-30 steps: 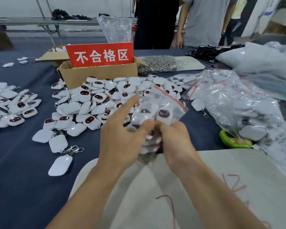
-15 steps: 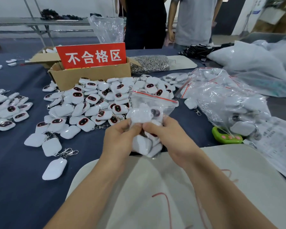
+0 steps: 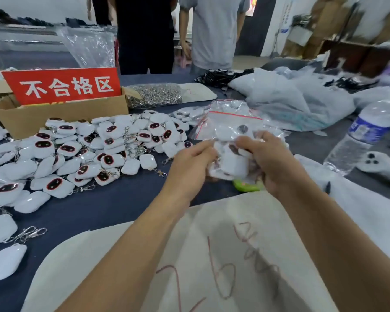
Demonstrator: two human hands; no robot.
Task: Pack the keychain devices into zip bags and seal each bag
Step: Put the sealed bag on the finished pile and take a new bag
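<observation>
While my left hand (image 3: 189,167) and right hand (image 3: 273,163) grip the filled zip bag (image 3: 231,140), loose keychain devices (image 3: 88,154) crowd the desk (image 3: 104,206).

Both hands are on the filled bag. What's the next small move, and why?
Probably move the right hand up to the red zip strip and pinch along it. It and the left hand hold the zip bag low, around the devices; the strip stands untouched above, seal unconfirmed.
</observation>
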